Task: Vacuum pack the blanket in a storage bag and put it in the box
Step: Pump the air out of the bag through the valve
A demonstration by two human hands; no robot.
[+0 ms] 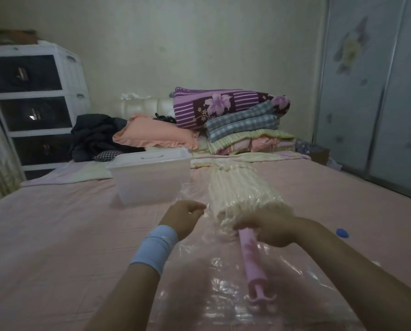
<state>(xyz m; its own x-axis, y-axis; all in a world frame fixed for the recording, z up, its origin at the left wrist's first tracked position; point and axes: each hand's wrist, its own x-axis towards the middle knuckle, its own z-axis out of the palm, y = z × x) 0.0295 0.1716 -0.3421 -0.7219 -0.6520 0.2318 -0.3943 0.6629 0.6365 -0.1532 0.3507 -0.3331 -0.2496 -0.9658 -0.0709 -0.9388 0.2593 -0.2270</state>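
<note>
A cream blanket point(240, 192) lies rolled inside a clear plastic storage bag point(199, 278) on the pink bed. A pink hand pump point(252, 263) lies on the bag, its far end against the blanket's near end. My right hand point(269, 230) grips the pump's far end at the blanket. My left hand point(185, 218), with a blue wristband, is curled on the bag's plastic just left of the blanket. A clear plastic box point(149, 177) with its lid on stands to the left of the blanket.
Folded quilts point(233, 108) and a peach pillow point(154, 134) are piled at the bed's head. A white drawer unit point(35, 96) stands at the left, wardrobe doors point(376, 91) at the right. A small blue cap point(342, 233) lies on the bed beside my right arm.
</note>
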